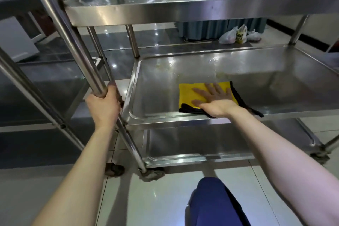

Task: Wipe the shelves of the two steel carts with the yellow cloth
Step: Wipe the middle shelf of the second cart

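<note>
My right hand lay flat, fingers spread, pressing the yellow cloth onto the middle shelf of the steel cart, just right of the frame's centre, near the shelf's front rim. My left hand was wrapped round the cart's slanted post at centre left. A second cart stood at the left edge.

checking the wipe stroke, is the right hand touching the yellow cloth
Touching: the head view shows the right hand lying flat, fingers straight, on the yellow cloth.
</note>
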`<state>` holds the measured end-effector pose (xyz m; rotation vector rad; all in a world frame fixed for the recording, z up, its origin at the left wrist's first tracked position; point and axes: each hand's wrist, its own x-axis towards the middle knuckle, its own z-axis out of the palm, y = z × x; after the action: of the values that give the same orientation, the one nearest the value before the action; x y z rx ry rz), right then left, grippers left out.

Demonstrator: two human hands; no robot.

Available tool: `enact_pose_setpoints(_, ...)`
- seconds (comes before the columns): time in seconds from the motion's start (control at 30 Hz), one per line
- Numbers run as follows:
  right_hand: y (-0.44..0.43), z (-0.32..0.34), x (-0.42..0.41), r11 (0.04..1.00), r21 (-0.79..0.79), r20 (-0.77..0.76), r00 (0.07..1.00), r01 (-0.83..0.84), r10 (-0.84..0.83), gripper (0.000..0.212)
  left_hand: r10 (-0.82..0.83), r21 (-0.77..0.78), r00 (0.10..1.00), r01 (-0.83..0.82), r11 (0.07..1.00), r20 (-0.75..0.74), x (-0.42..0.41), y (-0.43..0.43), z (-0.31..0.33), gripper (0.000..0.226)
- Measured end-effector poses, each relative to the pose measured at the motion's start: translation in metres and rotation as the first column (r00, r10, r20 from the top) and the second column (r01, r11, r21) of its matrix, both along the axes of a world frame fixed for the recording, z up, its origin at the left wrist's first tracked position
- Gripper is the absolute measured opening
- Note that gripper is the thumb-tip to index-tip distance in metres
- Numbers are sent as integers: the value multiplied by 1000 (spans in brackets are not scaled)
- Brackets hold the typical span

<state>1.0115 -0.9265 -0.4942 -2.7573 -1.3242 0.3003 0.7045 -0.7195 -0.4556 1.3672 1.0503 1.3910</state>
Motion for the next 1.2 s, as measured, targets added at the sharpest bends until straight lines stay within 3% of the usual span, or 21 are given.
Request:
enact_pose_setpoints(0.13,27,0,13,999,-22,43,999,25,-24,79,34,11,999,-34,999,-22,1,4,-7,40)
enact_pose_setpoints(0.37,137,14,-52,992,18,2,992,-127,127,103,43,38,999,-43,998,-16,7,9,-12,35)
enact_pose_setpoints(0.5,153,9,-113,976,-20,27,975,-218,218,92,45,-1,999,-45,999,-8,8,6,-5,38)
enact_pose_setpoints(0.67,113,-1,-156,955,-24,-75,953,-297,294,70,-3,-6,1000,3,1000,21,5,0,-1,36)
enact_pose_setpoints(0.8,117,0,-151,961,-39,-56,961,-274,272,74,-31,-8,999,31,999,20,3,-5,-2,37)
enact_pose_setpoints(1.03,221,13,-115,990,55,-37,990,-132,134,89,-6,46,1000,6,999,4,1,-4,-4,35)
enact_pose_setpoints(1.2,201,2,-109,973,108,-4,978,-206,207,75,19,24,1000,-19,1000,-2,-1,0,-4,34)
